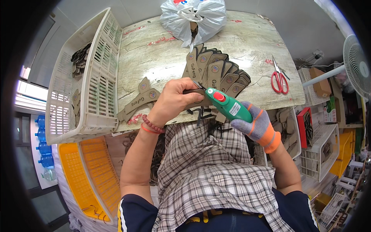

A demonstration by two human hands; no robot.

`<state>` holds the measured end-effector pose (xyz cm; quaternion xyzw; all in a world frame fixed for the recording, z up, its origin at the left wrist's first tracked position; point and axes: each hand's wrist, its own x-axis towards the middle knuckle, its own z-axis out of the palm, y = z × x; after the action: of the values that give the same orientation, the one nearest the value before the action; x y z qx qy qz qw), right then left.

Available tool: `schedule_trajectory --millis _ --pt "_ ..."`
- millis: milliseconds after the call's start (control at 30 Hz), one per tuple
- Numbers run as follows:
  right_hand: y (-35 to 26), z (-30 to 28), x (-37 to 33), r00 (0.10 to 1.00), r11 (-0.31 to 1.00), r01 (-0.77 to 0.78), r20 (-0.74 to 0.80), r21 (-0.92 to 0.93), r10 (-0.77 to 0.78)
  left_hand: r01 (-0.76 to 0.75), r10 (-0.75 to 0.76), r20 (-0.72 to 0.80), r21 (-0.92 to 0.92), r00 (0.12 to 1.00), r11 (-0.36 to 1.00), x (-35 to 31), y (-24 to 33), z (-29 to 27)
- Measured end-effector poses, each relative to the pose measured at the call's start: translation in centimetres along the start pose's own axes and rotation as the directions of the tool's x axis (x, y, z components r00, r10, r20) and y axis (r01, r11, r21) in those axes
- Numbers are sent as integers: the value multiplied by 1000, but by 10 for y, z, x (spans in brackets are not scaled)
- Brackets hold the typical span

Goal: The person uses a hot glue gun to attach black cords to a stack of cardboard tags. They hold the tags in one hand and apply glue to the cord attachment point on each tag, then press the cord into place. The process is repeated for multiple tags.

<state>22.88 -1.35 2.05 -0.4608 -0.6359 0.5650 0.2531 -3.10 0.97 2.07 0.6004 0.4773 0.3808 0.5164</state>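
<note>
Head view: pinched brown piece (200, 103) with left hand (176, 97), frame centre; gripped green cutter (231, 105) in gloved right hand (256, 124); likely was trimming; next needed careful, steady feeding.

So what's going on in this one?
A person's bare left hand pinches a brown piece, while the gloved right hand holds a green handheld tool with its tip close to that piece. Similar pieces lie fanned out on the table just beyond. Red-handled scissors lie unused to the right.
</note>
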Motion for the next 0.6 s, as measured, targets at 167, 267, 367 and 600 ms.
schedule_trajectory --millis 167,267,367,600 --pt "9 -3 -3 997 1000 -25 -68 -2 25 72 -83 -69 -143 994 987 -3 -4 -12" --pt "11 -3 -7 996 998 -47 -77 -42 43 57 -79 -124 -177 989 983 -4 -6 -19" --pt "7 -2 -7 998 999 -29 -55 -33 27 53 -76 -135 -170 988 984 -4 -7 -22" --pt "2 0 -7 996 999 -11 -88 -39 7 6 -72 -319 -203 945 979 -4 -5 -19"
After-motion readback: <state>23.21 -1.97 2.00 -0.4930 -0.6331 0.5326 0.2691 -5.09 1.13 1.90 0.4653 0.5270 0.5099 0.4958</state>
